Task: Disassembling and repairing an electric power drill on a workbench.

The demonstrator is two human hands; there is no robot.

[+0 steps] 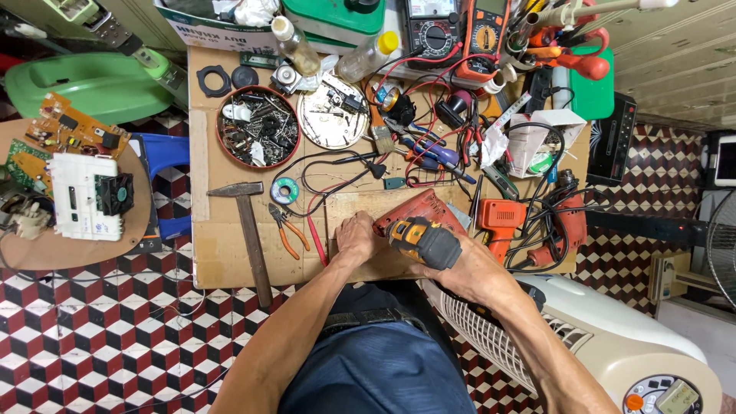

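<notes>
While our left hand [357,236] presses flat on the red drill [418,211] at the worktop [222,253] edge, right hand [460,264] grips a yellow-grey tool [424,239], probably a screwdriver, pointing left into it.

Red-white-black cube-patterned tile floor [100,337]

Pretty even, bright light from overhead here, so shadows stay short and soft, just thin ones under the hammer [247,228] and pliers [287,229]. A bit of glare on the round metal lid [333,116] and the fan housing [613,345]. Wide-angle lens bends the edges noticeably, but focus is sharp across the middle with no real motion blur.
</notes>
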